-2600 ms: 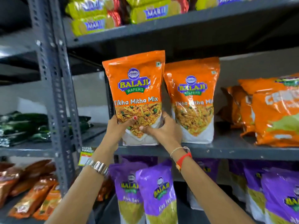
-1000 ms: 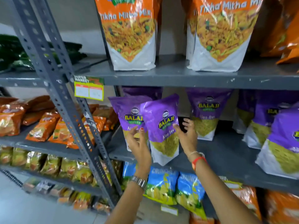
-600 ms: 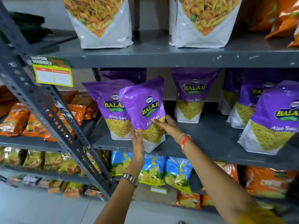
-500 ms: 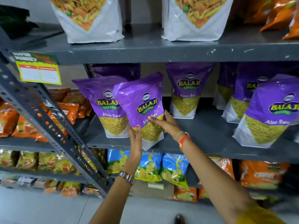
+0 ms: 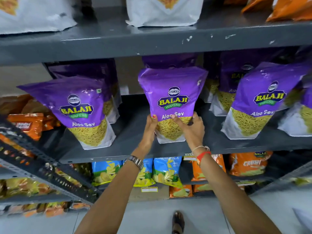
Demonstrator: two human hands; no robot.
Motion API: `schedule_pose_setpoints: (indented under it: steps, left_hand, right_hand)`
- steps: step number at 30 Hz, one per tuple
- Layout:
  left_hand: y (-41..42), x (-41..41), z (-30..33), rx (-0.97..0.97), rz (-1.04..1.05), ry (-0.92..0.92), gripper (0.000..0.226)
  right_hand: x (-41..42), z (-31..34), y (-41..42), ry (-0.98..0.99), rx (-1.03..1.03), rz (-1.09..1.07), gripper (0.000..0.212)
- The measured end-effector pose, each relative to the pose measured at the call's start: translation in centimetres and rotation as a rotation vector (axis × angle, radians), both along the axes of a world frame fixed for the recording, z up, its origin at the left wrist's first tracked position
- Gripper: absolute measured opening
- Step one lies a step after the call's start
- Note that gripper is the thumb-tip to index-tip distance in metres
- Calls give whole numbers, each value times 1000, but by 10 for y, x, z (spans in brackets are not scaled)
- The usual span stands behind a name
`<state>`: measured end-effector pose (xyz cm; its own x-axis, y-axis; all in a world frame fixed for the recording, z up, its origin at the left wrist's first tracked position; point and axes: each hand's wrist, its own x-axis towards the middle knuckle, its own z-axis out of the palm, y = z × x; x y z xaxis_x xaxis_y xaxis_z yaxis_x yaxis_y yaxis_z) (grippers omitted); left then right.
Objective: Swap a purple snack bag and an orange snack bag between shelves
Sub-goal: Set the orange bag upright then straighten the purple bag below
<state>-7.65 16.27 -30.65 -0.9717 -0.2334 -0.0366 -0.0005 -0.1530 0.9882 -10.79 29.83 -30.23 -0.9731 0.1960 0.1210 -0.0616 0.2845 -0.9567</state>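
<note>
On the middle shelf [image 5: 135, 149], a purple snack bag [image 5: 172, 102] marked Aloo Sev is held upright between both hands, apart from its purple neighbours on either side. The left hand [image 5: 150, 128] is pressed flat against the bag's lower left edge, and the right hand [image 5: 192, 128] is wrapped round the lower right, thumb across the front. The grip is taken low, presumably because the filled base carries the weight and keeps the pouch from folding. Whether the base rests on the shelf or is lifted just clear cannot be judged from this angle. On the upper shelf [image 5: 152, 41], only white pouch bottoms are visible, so the orange snack bag cannot be identified with certainty. The swap is judged unfinished on this evidence.
</note>
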Motion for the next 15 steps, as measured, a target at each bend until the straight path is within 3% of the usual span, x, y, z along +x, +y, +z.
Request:
schedule_pose_setpoints:
  steps: [5,11,15]
  left_hand:
    - [9,-4,2,-30,-9,-34,52]
    - [6,-3,-4,39,45,-88,41]
    - [11,-3,-12,25,28,-75,25]
  right_hand:
    - [-2,-10,10,-7,18,15,54]
    - [0,-27,18,-90,-122,154,64]
    - [1,-36,24,-89,-182,184,45]
